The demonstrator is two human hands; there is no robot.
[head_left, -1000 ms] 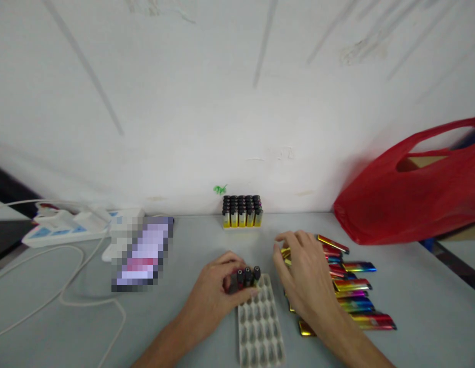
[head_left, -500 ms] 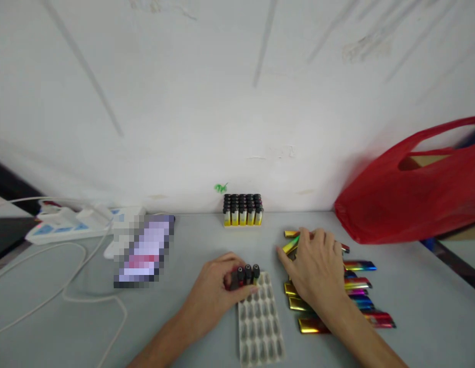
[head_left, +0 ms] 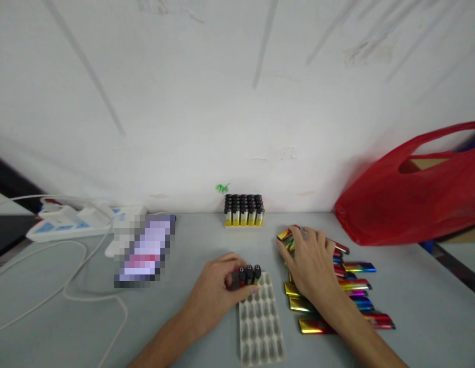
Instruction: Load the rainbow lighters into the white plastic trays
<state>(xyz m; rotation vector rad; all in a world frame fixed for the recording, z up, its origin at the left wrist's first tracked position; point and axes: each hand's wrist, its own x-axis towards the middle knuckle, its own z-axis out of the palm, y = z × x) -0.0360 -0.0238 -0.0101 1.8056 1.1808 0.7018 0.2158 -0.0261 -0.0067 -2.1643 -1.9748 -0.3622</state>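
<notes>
My left hand (head_left: 222,278) is closed around a few black-topped lighters (head_left: 249,273), upright at the far end of a pale tray (head_left: 260,322). The tray has rows of oval slots. To the right lies a loose pile of shiny, multicoloured metallic lighters (head_left: 316,325). On the far part of that pile, my right hand (head_left: 312,260) curls palm down, its thumb and fingers around a gold-green lighter (head_left: 289,244). The palm hides part of what it grips.
A block of yellow-and-white lighters with black tops (head_left: 244,217) stands against the wall. A red bag (head_left: 413,194) is at the right. A power strip (head_left: 53,232), a blurred phone (head_left: 145,250) and white cables (head_left: 120,301) occupy the left.
My right hand has shifted slightly left, and the lighters under its fingers have moved with it, showing more of the pile to the right. My left hand stays put.
</notes>
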